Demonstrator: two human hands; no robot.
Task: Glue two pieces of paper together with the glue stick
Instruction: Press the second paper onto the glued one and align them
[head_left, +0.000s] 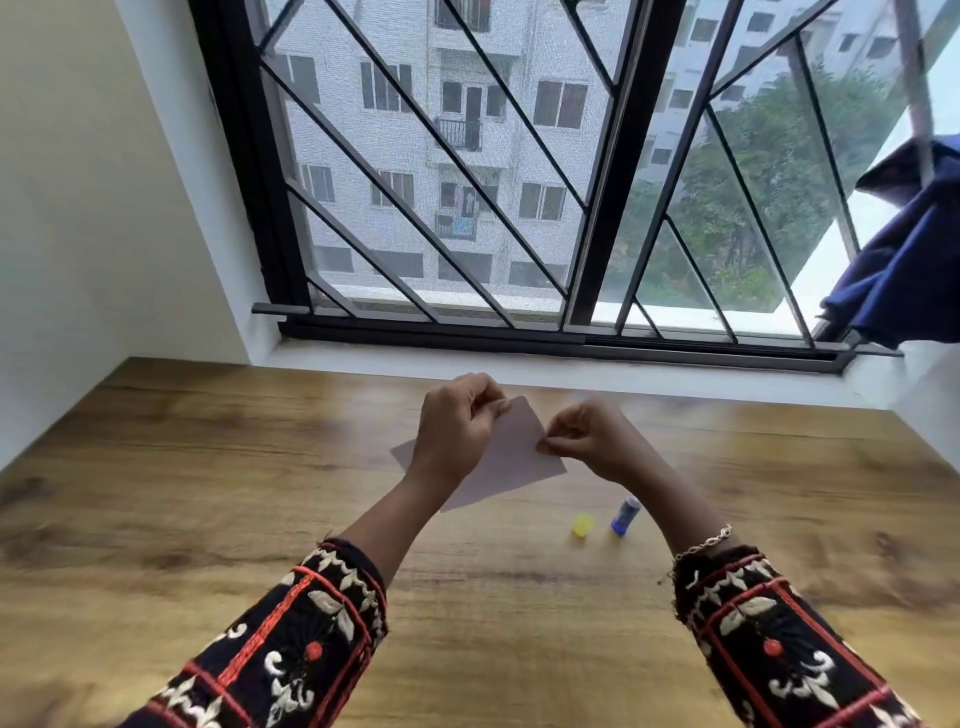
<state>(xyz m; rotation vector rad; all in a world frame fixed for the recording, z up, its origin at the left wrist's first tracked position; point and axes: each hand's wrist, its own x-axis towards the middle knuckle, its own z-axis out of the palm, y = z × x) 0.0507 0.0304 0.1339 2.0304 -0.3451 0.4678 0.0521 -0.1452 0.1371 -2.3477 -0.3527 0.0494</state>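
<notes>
The left hand (457, 426) and right hand (587, 441) each pinch the paper (511, 465) in a fingertip grip at the table (208, 467), and the glue stick (623, 514) lies at 5 o'clock from the right hand, the nearer one, its yellow cap (583, 525) off.

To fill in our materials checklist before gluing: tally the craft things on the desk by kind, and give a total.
paper: 1 outline visible; stacked sheets could not be told apart
glue stick: 1
yellow cap: 1
Total: 3
</notes>
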